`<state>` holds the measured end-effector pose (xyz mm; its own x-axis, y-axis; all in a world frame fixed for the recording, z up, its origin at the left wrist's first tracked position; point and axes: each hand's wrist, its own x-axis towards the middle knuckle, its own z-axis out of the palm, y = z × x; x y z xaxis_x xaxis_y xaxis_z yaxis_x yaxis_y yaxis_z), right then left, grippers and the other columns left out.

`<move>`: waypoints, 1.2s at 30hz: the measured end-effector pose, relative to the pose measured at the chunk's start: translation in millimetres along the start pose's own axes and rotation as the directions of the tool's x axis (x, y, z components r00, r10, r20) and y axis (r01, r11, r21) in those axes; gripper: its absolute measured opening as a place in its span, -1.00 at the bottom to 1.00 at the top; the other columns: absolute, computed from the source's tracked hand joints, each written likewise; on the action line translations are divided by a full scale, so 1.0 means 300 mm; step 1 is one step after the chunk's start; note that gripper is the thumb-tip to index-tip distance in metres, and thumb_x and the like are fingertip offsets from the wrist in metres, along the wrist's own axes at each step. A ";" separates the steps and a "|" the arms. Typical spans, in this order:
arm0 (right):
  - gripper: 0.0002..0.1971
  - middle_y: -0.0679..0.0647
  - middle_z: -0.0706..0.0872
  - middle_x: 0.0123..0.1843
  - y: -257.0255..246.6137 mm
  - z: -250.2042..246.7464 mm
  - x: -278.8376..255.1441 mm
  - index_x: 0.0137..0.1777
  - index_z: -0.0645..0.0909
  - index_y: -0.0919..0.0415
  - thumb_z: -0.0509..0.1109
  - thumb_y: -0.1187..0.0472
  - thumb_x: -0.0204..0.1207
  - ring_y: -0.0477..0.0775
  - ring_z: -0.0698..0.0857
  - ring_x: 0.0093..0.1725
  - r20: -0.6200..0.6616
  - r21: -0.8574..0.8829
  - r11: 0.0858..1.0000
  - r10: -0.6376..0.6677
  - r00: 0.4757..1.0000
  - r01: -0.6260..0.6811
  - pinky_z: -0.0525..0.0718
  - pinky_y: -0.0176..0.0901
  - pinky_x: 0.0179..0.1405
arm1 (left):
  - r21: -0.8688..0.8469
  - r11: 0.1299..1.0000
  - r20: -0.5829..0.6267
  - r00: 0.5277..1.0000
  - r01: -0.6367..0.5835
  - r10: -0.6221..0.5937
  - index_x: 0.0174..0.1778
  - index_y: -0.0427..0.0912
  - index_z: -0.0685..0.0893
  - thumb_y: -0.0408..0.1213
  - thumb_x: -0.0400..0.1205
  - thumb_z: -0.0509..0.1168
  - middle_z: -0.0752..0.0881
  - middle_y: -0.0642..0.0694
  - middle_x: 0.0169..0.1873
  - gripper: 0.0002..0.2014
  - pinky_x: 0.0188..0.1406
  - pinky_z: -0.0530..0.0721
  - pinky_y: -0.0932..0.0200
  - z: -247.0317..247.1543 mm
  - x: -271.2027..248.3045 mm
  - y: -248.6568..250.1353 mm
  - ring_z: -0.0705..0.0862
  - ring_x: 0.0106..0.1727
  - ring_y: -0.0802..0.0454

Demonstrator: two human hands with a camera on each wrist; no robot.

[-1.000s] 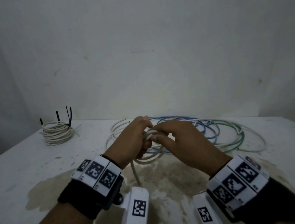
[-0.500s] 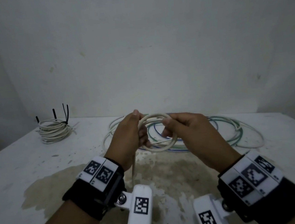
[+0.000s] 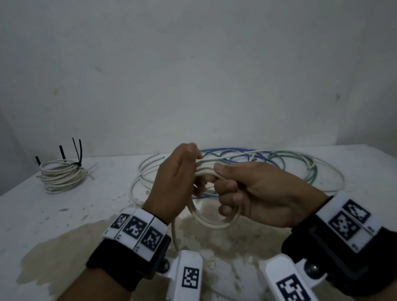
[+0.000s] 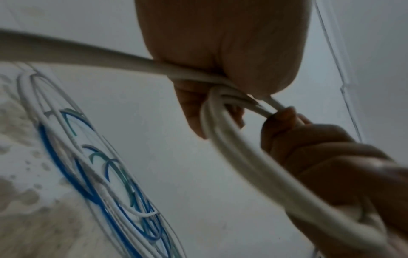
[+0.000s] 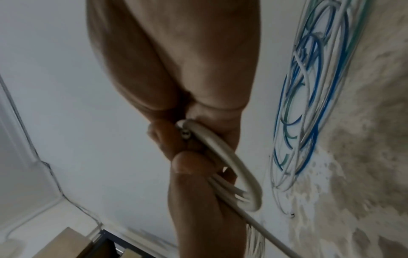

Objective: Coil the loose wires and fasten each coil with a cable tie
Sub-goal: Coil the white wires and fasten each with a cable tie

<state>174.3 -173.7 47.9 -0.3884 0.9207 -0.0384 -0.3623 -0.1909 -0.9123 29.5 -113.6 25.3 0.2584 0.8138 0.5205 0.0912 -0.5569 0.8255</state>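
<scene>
A small coil of white wire [image 3: 214,224] hangs between my two hands above the table's middle. My left hand [image 3: 194,168] grips the coil's top, thumb over the strands [image 4: 223,82]. My right hand [image 3: 220,177] pinches the same strands beside it, its lower fingers curled through the loop [image 5: 234,164]. A tail of the white wire [image 3: 174,234] drops from my left hand toward the table's front edge. Loose white, blue and green wires [image 3: 290,164] lie in wide loops on the table behind my hands. A finished white coil [image 3: 60,178] with black cable ties [image 3: 77,151] sits at the far left.
The white table [image 3: 31,225] has a large brown stain [image 3: 65,255] under and in front of my hands. A plain wall [image 3: 185,67] rises right behind the table. The loose wires [image 4: 99,174] spread over the table's back right part [image 5: 309,87].
The coil was held up as an open ring between my hands. Now my hands are close together at its top, the loop hangs lower, and my right fingers have curled through it.
</scene>
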 end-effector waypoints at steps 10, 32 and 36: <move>-0.81 -0.08 0.41 -0.53 -0.160 -0.144 -0.045 -0.15 0.42 0.29 0.35 0.35 0.27 -0.18 0.32 -0.67 -0.271 0.373 0.854 -0.274 0.923 0.363 0.52 -0.32 -0.62 | 0.212 0.965 0.110 0.985 -0.157 0.136 0.03 0.19 0.53 -0.16 0.67 0.04 0.45 0.04 -0.55 -0.81 -0.54 0.42 0.09 -0.039 -0.044 -0.175 0.37 -0.55 0.15; -0.87 0.08 0.48 -0.40 -0.074 -0.319 0.001 -0.08 0.46 0.40 0.07 0.46 0.54 -0.14 0.41 -0.52 -0.541 0.458 0.775 -0.147 0.828 0.436 0.65 -0.26 -0.51 | 0.518 0.768 0.406 0.899 -0.376 0.166 -0.03 0.15 0.82 0.33 0.48 0.16 0.40 0.15 0.44 -0.54 0.45 0.10 0.53 -0.076 -0.052 -0.170 0.28 0.50 0.29; -0.64 0.12 0.50 -0.45 -0.044 -0.338 0.008 -0.19 0.49 0.43 0.43 0.62 -0.02 -0.10 0.49 -0.54 -0.513 0.484 0.747 -0.180 0.839 0.457 0.74 -0.09 -0.40 | 0.427 0.876 0.397 0.917 -0.223 0.039 -0.12 0.12 0.83 0.24 0.43 0.31 0.72 0.44 -0.18 -0.66 0.03 0.51 0.55 -0.059 -0.063 -0.139 0.65 -0.01 0.49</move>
<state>263.9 -134.5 18.5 0.1745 0.9816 -0.0771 -0.8579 0.1131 -0.5013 3.9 -103.0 -15.2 0.6223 0.6584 0.4233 0.4334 -0.7402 0.5142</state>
